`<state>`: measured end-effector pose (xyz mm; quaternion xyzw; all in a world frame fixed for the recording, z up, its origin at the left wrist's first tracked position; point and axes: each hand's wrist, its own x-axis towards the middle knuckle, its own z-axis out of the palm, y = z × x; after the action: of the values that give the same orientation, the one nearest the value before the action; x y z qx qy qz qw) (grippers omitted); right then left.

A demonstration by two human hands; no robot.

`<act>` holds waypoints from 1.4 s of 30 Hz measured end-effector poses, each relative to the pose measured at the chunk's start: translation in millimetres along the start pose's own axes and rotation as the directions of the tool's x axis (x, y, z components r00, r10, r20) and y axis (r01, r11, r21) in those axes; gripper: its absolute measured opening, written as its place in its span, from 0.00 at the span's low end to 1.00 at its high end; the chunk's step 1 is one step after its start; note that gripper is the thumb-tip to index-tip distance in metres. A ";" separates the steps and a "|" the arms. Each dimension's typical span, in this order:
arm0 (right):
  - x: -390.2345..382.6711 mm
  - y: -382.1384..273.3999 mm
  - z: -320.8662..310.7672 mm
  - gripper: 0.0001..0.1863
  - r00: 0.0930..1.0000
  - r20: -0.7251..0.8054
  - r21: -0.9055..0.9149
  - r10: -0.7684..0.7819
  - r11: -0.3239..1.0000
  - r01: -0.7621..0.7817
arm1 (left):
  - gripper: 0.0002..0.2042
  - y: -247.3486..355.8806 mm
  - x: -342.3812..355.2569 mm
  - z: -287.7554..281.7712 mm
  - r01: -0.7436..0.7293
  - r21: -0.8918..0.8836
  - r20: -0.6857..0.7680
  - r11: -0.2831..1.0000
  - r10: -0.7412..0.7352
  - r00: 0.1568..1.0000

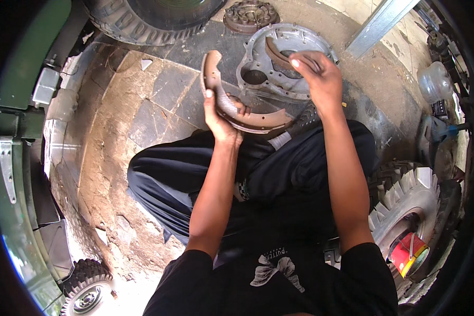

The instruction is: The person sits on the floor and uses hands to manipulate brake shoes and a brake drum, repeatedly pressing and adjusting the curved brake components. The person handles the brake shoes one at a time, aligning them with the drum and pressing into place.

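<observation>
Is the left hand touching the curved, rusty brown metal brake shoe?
Touching. The head view shows the left hand wrapped around the curved, rusty brown metal brake shoe, thumb along its outer face, fingers curled over the inner edge, lifted above the stone floor.

Both bare forearms rise from the lower edge, over the person's crossed legs. The left hand (221, 118) is raised with wrist straight, fingers curled in a closed grip, thumb pointing up. The right hand (316, 73) reaches farther forward, wrist bent, fingers bunched and pinched together.
</observation>
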<state>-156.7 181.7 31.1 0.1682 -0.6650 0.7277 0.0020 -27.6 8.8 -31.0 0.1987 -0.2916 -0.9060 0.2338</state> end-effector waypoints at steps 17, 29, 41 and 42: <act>-28.1 -12.3 29.9 0.11 0.980 0.098 0.646 0.176 0.737 -0.197 | 0.31 98.1 -51.6 88.8 -0.454 -0.017 0.282 0.891 0.439 0.853; -28.6 -16.7 20.3 0.10 0.918 0.086 0.795 0.387 0.529 -0.297 | 0.40 58.4 -19.8 54.2 -0.399 0.239 0.381 0.885 0.292 0.877; -32.4 2.0 25.2 0.07 0.782 0.360 0.839 0.510 0.191 -0.510 | 0.26 79.6 -10.4 10.1 0.107 -0.281 0.394 0.954 0.013 0.919; -31.5 3.8 23.4 0.07 0.769 0.359 0.847 0.528 0.161 -0.506 | 0.26 75.2 -10.8 10.7 0.096 -0.275 0.383 0.957 0.018 0.924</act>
<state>-122.1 165.6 21.1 -0.1036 -0.1625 0.9235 -0.3317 -1.1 -34.9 26.2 -0.0118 -0.1920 -0.9645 0.1807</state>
